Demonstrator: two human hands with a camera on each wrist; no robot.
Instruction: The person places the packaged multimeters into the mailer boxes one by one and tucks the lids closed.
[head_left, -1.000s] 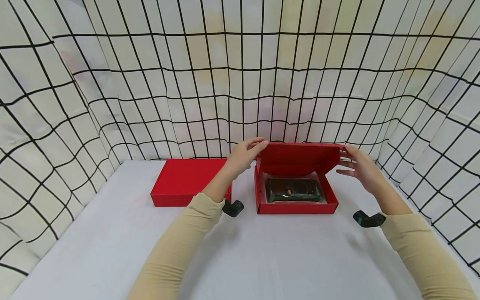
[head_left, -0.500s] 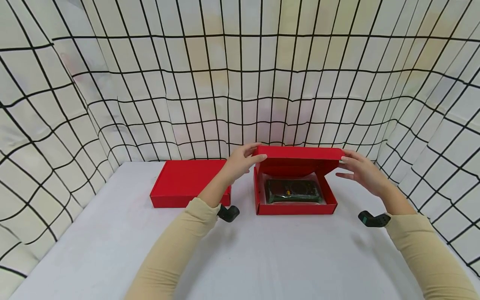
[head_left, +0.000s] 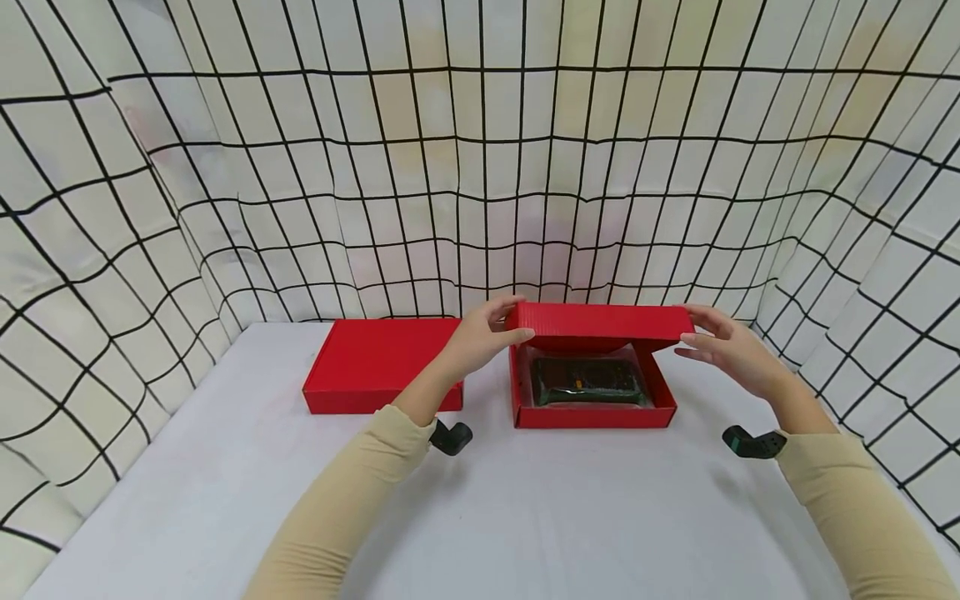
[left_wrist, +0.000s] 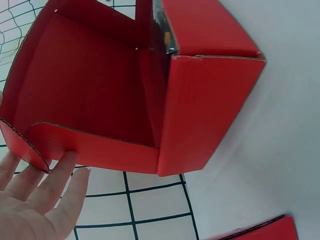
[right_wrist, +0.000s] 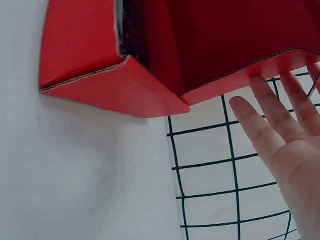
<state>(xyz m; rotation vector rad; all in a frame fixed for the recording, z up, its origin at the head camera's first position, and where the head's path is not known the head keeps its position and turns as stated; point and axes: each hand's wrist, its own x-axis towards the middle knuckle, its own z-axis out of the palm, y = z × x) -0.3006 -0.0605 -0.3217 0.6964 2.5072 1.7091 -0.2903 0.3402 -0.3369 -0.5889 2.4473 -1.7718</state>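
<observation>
A red cardboard box (head_left: 592, 417) stands on the table with its hinged lid (head_left: 603, 319) partly lowered. Inside lies a dark, flat item (head_left: 585, 379) in clear plastic; its kind is not clear. My left hand (head_left: 476, 337) holds the lid's left front corner, thumb at the front flap and fingers along the side. At the opposite corner my right hand (head_left: 731, 354) holds the lid in much the same way. In the left wrist view, fingertips (left_wrist: 70, 160) touch the side flap. The right wrist view has fingers (right_wrist: 270, 100) against the other side flap.
Left of the open box sits a second red box (head_left: 390, 354), closed, partly behind my left forearm. White table cloth (head_left: 540, 517) spreads in front. A white wall with black grid lines (head_left: 487, 167) rises behind and on both sides.
The lid has tipped forward and down over the box, its front flap now facing me. Both hands have come down with it; the boxes have stayed in place.
</observation>
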